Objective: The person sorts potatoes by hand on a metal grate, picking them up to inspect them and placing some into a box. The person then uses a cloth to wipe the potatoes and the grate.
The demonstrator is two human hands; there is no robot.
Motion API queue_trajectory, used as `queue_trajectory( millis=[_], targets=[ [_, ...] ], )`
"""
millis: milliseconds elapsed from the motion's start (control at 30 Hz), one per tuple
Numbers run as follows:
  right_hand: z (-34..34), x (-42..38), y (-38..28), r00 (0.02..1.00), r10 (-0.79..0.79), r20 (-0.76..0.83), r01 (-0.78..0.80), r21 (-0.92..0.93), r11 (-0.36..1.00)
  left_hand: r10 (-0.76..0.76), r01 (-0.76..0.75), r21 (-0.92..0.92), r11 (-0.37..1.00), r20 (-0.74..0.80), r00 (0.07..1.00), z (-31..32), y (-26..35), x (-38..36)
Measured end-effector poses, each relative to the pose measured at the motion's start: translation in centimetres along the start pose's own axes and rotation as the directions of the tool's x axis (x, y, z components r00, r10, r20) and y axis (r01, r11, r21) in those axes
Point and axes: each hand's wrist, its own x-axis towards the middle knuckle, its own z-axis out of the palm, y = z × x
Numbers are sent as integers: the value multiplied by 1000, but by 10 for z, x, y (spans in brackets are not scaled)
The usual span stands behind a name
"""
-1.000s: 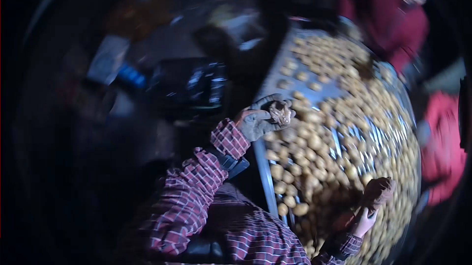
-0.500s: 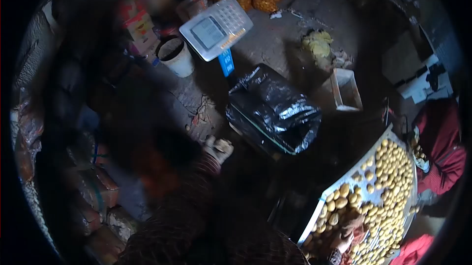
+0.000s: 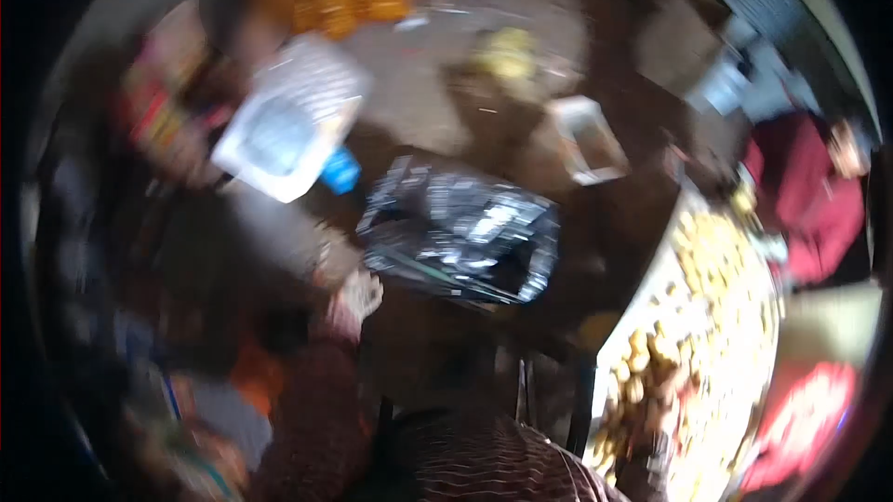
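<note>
Leftward across our view, the black bag (image 3: 465, 227) and the scale display (image 3: 286, 130) have slid since the earlier frame. Our left hand (image 3: 358, 295) reaches out near the bag's left end, well apart from the potatoes (image 3: 638, 346) — too blurred for us to tell whether it is open or closed. Our right hand (image 3: 659, 409) seems to be over the potatoes on the table (image 3: 625, 325) — we cannot tell its grip either.
</note>
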Motion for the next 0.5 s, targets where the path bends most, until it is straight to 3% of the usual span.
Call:
queue_trajectory(
  millis=[33, 67, 167, 267, 333, 400, 467, 500],
  targets=[
    [-19, -35, -4, 998, 57, 22, -57, 0, 998, -247, 234, 142, 962, 81, 966, 49, -43, -4],
    [-31, -35, -16, 997, 58, 42, -59, 17, 998, -381, 364, 185, 913, 61, 923, 89, -64, -18],
    [-61, -37, -19, 986, 144, 79, -151, 101, 983, -584, 407, 541, 736, 203, 786, 194, -122, -36],
    [-89, -96, 11, 955, 291, 56, -297, 212, 931, -677, 285, 715, 638, 345, 650, 268, -156, -55],
    [-107, -147, 28, 934, 355, -41, -332, 275, 902, -621, 56, 738, 672, 521, 585, 314, -170, -72],
    [-130, -184, 44, 853, 518, -63, -457, 386, 801, -569, -120, 794, 596, 523, 635, 359, -194, -60],
    [-125, -241, 74, 641, 766, -38, -523, 710, 473, -483, -270, 753, 600, 610, 628, 392, -223, -68],
    [-140, -263, 75, 559, 828, -50, -454, 817, 356, -474, -313, 746, 588, 631, 614, 405, -240, -75]
  ],
)
